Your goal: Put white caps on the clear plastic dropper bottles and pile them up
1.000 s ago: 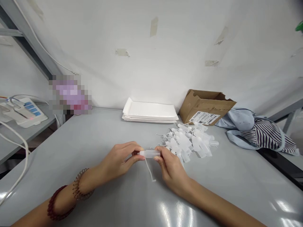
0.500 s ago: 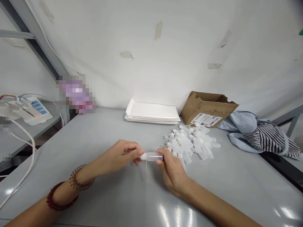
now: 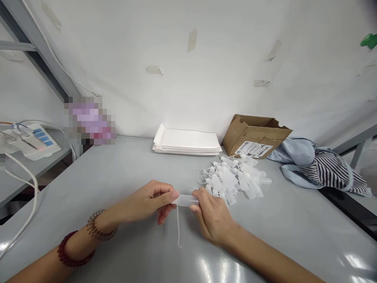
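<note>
A small translucent plastic bottle point(image 3: 187, 200) lies level between my two hands, above the grey table point(image 3: 132, 251). My left hand point(image 3: 157, 200) pinches its white cap end between thumb and fingers, which hide most of the cap. Round the bottle's other end, the fingers of my right hand point(image 3: 212, 214) are closed. From the cap end a thin white cord point(image 3: 178, 228) hangs down. Just beyond my right hand is a heap of similar translucent bottles point(image 3: 229, 179), several with thin white strands sticking out.
White padded envelopes point(image 3: 188, 138) are stacked against the wall. An open cardboard box point(image 3: 256, 135) stands behind the heap. A blue and striped cloth bag point(image 3: 324, 167) lies at the right. On the left are a power strip point(image 3: 41, 141) and a white cable point(image 3: 33, 196).
Both hands still hold the bottle, slightly lower and further left in view. The white cord now shows longer below the cap, and the whole view has shifted a little.
</note>
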Available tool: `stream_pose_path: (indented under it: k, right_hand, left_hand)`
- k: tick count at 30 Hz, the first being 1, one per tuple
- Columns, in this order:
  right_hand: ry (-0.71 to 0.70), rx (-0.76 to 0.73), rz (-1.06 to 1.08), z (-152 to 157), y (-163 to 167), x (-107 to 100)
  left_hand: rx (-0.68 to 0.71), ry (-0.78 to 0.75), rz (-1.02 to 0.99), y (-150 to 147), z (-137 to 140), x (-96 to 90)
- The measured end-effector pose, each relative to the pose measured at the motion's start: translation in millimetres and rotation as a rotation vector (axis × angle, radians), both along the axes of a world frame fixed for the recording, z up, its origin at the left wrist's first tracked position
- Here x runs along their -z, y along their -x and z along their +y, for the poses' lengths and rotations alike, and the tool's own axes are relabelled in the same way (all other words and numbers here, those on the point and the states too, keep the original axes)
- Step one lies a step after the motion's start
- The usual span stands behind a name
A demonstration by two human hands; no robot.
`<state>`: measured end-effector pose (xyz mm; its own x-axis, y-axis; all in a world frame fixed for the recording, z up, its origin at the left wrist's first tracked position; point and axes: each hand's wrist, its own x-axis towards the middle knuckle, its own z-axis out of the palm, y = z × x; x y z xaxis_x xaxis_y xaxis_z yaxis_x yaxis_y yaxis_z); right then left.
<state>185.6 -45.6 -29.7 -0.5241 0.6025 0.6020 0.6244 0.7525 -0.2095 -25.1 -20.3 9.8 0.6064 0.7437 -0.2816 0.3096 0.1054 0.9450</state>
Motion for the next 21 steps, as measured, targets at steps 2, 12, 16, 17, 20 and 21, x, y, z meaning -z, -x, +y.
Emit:
stream_pose_path:
  k: [2,12,16,17,20,21]
  right_hand:
    - [-0.106,-0.002,-0.027,-2.3,1.0,-3.1]
    - [-0.329,0.346,0.008,15.9,-55.5,-41.1]
    - [-0.178,0.694,-0.197,32.7,-83.2,-46.5]
    - [-0.095,0.736,-0.243,34.4,-86.8,-46.1]
    - [0.130,0.795,-0.319,34.4,-91.8,-44.6]
    - [0.174,0.807,-0.333,33.4,-92.2,-45.4]
  left_hand:
    - [0.039,0.003,-0.011,1.2,-0.2,2.1]
    - [-0.032,0.010,-0.040,-5.6,-2.9,9.0]
    - [-0.030,0.022,0.017,-6.7,-0.8,16.1]
    - [-0.023,0.022,0.022,-6.9,-0.2,17.3]
    - [-0.011,0.023,0.040,-8.0,0.9,18.4]
    - [-0.006,0.023,0.047,-8.3,0.9,18.2]
